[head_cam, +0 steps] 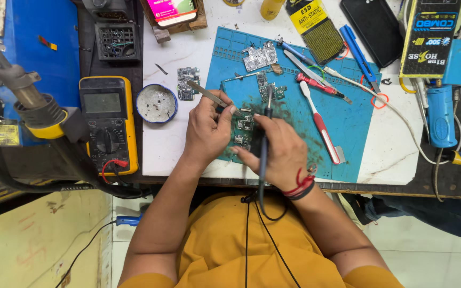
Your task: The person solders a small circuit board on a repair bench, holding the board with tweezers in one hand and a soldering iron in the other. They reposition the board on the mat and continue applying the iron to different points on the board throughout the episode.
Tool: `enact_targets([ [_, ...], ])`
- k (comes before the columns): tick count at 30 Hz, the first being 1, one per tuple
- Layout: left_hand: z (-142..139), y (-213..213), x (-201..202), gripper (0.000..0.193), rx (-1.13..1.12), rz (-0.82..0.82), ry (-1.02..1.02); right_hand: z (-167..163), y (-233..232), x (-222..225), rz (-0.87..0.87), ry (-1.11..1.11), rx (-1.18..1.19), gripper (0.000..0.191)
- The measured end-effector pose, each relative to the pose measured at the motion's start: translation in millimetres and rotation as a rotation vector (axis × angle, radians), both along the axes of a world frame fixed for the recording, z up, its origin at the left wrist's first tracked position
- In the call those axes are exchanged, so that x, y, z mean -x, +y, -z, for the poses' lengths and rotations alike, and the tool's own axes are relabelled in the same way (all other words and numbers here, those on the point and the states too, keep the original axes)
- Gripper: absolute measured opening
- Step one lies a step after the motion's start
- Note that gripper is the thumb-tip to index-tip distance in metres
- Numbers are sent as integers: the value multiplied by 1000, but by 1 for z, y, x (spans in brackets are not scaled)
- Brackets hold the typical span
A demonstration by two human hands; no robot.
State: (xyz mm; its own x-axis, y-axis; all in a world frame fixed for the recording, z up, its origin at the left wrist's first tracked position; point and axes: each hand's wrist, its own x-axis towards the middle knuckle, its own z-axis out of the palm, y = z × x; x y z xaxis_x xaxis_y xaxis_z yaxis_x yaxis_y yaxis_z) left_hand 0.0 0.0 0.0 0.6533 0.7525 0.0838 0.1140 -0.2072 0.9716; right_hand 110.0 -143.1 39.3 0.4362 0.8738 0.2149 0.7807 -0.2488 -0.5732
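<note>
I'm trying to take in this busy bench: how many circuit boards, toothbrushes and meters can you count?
Circuit boards: 4, the board under the hands, a green board, a silver board, a board off the mat
Toothbrushes: 1
Meters: 1
Total: 6

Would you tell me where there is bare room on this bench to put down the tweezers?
Bare white tabletop lies between the multimeter and the blue mat, below the round tin. The mat's upper right is crowded with the toothbrush and screwdrivers.

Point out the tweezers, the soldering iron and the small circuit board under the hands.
tweezers [209,96], head view, mid-shaft above the left hand
soldering iron [264,154], head view, dark handle in the right hand
small circuit board [245,125], head view, upper part between the hands
</note>
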Motion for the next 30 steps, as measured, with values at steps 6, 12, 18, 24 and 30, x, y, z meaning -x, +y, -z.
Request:
enact_targets([
  [6,0,1,1,14,-1,-12,17,-3,7,4,-44,-75,-48,60],
  [12,-1,1,0,15,-33,-5,-35,-9,2,-17,-170,-74,-114,49],
  [18,-2,-1,2,14,3,19,19,-7,-1,-36,-276,-129,-88,49],
  [24,-1,-1,3,13,-4,21,5,0,-1,-31,-96,-220,-218,32],
  [30,-1,-2,3,13,31,1,-33,2,-18,-23,-18,50,-311,38],
])
